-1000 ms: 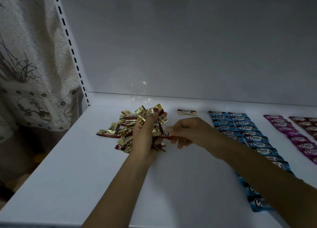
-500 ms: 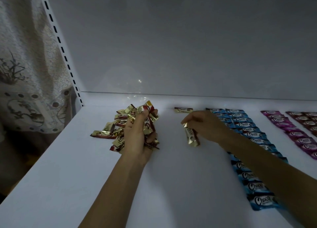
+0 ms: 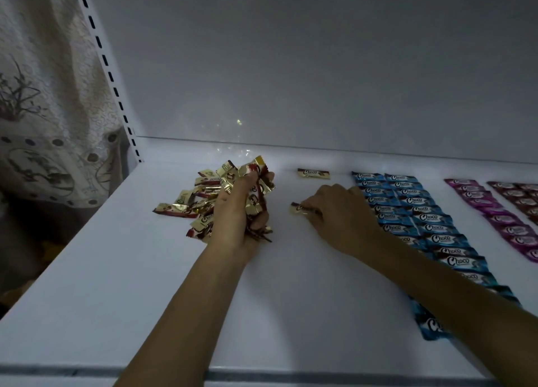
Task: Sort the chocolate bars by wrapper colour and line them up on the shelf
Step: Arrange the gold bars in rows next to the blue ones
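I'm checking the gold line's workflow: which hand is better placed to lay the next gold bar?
Right, probably. The right hand is at the gold line, pinching a gold bar in front of the first laid bar. The left hand is full, gripping a bunch of gold bars.

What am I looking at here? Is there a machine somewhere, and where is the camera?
There is no machine. These are a person's two bare hands, filmed by one camera worn on the head, looking forward and down. The white surface is a shelf. The left hand grips a bunch of gold-wrapped bars beside a loose gold pile. The fingers of the right hand pinch a single gold bar close to the shelf, a little nearer the person than one gold bar already laid. Further right lie two neat rows of blue bars, then pink bars.
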